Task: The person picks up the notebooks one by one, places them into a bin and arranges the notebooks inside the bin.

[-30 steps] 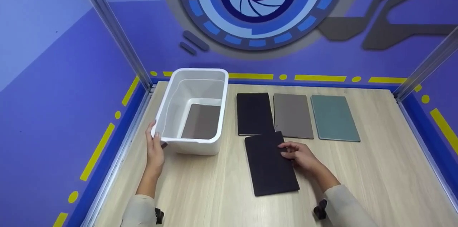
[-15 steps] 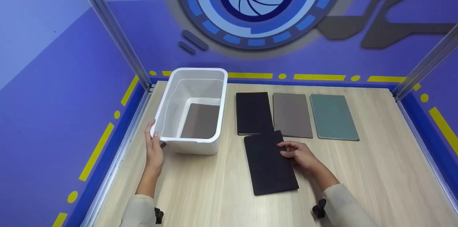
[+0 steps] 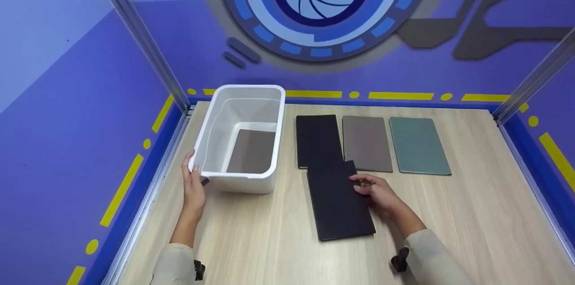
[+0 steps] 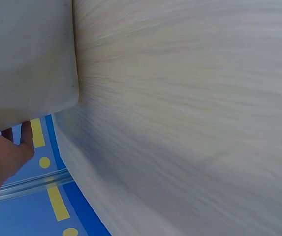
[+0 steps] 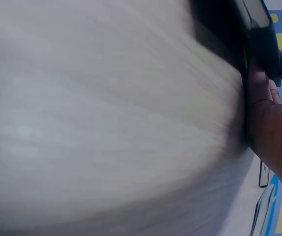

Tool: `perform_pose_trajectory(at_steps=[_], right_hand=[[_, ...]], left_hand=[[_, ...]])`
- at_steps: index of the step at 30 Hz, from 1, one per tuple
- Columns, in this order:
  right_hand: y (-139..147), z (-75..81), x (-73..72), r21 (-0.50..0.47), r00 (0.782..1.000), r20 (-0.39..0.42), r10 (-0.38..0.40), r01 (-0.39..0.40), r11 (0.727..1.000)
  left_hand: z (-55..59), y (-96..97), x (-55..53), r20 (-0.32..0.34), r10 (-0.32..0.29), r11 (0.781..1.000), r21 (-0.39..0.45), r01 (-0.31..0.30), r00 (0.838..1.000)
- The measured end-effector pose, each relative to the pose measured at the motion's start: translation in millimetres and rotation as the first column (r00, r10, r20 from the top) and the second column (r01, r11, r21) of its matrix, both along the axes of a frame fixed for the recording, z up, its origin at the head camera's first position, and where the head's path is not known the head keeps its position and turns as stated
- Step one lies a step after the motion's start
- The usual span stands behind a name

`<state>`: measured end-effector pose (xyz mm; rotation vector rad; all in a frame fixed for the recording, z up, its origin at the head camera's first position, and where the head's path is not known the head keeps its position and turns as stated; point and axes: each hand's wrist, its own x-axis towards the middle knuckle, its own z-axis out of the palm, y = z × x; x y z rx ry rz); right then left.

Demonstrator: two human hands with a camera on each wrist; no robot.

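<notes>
At the near left corner of a white plastic bin (image 3: pixel 245 185), my left hand (image 3: pixel 194 190) grips the rim, thumb over the edge. The left wrist view shows that hand (image 4: pixel 5 155) beside the bin's wall (image 4: pixel 27 59). A black hardcover notebook (image 3: pixel 339 208) is held by its right edge in my right hand (image 3: pixel 382 197), between thumb and fingers. In the right wrist view this notebook (image 5: pixel 266 54) appears raised off the tabletop, its page edges showing. Its far end overlaps, in the head view, the near edge of another black notebook (image 3: pixel 318 141).
A grey-brown notebook (image 3: pixel 367 143) and a green notebook (image 3: pixel 420 145) lie in a row right of the far black one. Inside the bin, a grey-brown notebook (image 3: pixel 251 152) lies flat on the floor. Printed panels (image 3: pixel 323 80) wall in the wooden table (image 3: pixel 269 240) behind and at both sides.
The black notebook in my right hand has shifted slightly away from me, toward the row, and overlaps the far black notebook more. My left hand stays on the bin's rim.
</notes>
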<state>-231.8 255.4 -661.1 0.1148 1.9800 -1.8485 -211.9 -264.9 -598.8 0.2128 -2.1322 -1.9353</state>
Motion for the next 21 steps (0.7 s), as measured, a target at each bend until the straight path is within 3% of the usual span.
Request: perform_pose_trajectory(at_steps=[8,21], right_hand=[[3.3,-3.0,2.4,-0.107,1.000,0.028,0.012,-0.009,0.994],[4.1,-1.7,1.7,-0.147,0.998,0.050,-0.027,0.034,0.989]], left_hand=[[-0.4,0.4,1.9,0.010,-0.019,0.999,0.045,0.018,1.000],[-0.2,-0.4,-0.4,-0.001,-0.013,1.000,0.019,0.013,1.000]])
